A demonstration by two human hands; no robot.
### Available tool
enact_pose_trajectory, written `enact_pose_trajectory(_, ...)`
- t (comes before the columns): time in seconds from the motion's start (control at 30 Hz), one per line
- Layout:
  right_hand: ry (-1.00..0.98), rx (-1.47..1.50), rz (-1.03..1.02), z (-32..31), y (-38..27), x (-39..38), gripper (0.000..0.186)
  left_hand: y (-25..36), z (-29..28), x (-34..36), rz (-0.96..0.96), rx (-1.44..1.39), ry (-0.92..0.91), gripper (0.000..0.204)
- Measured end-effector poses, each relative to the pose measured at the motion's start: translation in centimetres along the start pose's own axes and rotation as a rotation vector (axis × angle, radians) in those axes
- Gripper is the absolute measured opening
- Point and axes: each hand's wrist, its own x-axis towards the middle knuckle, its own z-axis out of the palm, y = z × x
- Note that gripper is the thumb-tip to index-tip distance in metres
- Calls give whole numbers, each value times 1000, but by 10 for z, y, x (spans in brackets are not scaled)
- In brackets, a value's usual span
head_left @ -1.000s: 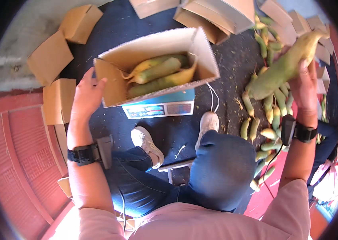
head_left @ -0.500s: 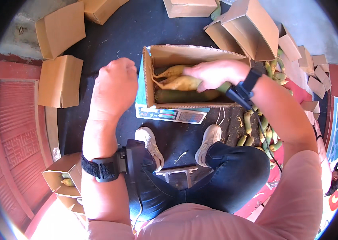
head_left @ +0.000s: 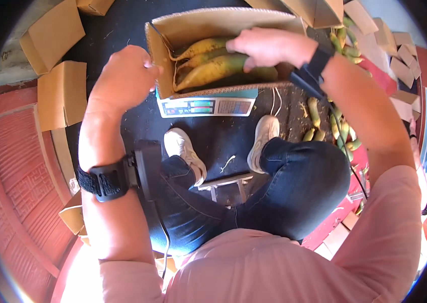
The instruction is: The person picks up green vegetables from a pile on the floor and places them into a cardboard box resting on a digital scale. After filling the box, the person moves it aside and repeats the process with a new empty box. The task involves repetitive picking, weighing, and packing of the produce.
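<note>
A cardboard box (head_left: 233,20) sits on a digital scale (head_left: 204,106) in front of me. Long radishes (head_left: 211,72), yellowish at the tapered ends and green farther along, lie side by side inside. My right hand (head_left: 274,48) is over them, palm down, with thumb and fingers apart. Its thumb tip overlaps the nearest radish; whether it presses on it I cannot tell. Just outside the box's left wall, my left hand (head_left: 125,78) is closed in a fist. Its curled fingers are mostly hidden, so anything in them does not show.
Loose radishes (head_left: 337,123) are heaped on the floor to the right. More cardboard boxes (head_left: 62,96) stand to the left, with others (head_left: 319,11) at the far right. A cable (head_left: 275,103) hangs beside the scale. Another person's arm (head_left: 414,136) shows at the right edge.
The view has shifted, so the box appears higher and larger. The radish that was in my right hand now lies with the others, and that hand's fingers have spread. My left hand stays closed.
</note>
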Motion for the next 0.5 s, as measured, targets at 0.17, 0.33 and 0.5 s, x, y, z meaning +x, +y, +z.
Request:
enact_pose_trajectory(0.17, 229, 240, 77, -29, 4, -33, 35, -8, -4, 1, -56, -103, -11, 30)
enact_pose_trajectory(0.33, 973, 422, 324, 28, 103, -192, 38, -4, -13, 8, -97, 108, 225, 42)
enact_pose_trajectory(0.5, 703, 598, 812, 205, 116, -282, 33, -21, -25, 8, -18, 225, 409, 62)
